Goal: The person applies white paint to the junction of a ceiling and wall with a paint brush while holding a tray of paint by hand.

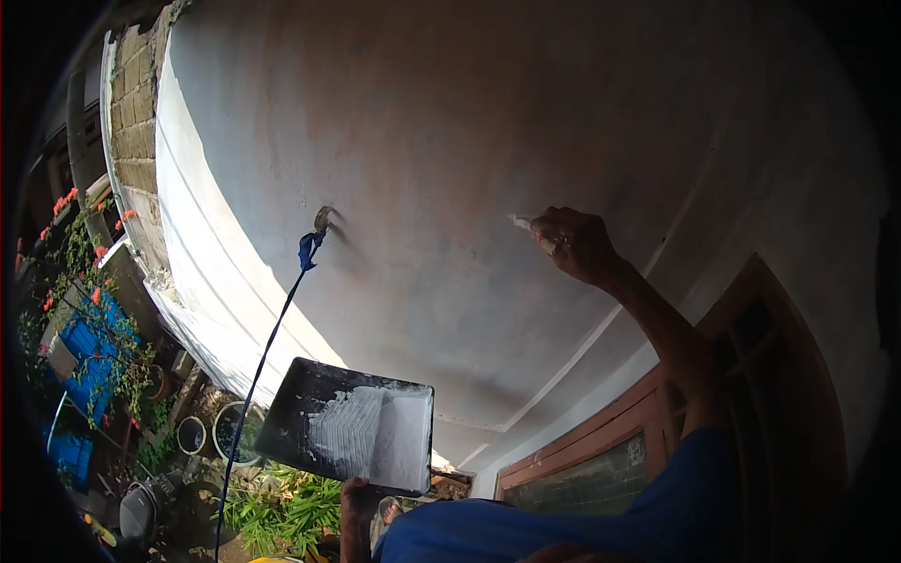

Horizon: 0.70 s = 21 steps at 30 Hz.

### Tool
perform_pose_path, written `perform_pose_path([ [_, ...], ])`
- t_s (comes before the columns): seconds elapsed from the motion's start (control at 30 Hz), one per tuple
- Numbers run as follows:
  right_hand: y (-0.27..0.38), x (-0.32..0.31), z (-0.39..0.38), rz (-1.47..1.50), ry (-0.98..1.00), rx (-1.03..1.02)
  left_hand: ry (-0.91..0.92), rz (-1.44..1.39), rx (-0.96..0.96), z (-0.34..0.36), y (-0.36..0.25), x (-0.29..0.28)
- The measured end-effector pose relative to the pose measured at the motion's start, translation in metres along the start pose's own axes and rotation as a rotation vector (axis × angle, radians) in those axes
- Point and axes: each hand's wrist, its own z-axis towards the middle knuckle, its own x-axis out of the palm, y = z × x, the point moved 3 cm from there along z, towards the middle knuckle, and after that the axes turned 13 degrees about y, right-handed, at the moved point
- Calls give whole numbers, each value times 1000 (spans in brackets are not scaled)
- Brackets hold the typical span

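My right hand (pixel 568 239) is closed on a small paintbrush with a white tip (pixel 519 221), raised to the pale, patchy plastered overhead surface (pixel 441 113); whether the bristles touch it I cannot tell. My left hand (pixel 355 502) grips the lower edge of a black paint tray (pixel 291 403), which has white paint in its well and smeared on its ridged slope. Left of the brush, a metal hook (pixel 323 218) sticks out of the overhead surface, with blue cloth (pixel 308 250) knotted on it and a blue cord hanging past the tray.
A wooden door frame with glass panes (pixel 591 422) stands at the lower right. Bare blocks (pixel 136 113) edge the overhead surface at the left. Below are a flowering bush (pixel 99 296), blue containers (pixel 84 347), round pots (pixel 191 434) and green plants (pixel 291 511).
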Motion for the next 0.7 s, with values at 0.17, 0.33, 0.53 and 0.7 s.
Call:
perform_pose_path([
  [0.17,-42,-132,71,-162,-302,26,-7,-57,32,-13,-4,-2],
  [0.33,-43,-217,84,-721,-617,-40,69,-73,14,-7,2,5],
  [0.53,5,-81,45,-263,-332,-38,48,-28,40,-23,-1,26],
  [0.7,72,90,-16,361,89,116,12,-51,49,-9,0,1],
])
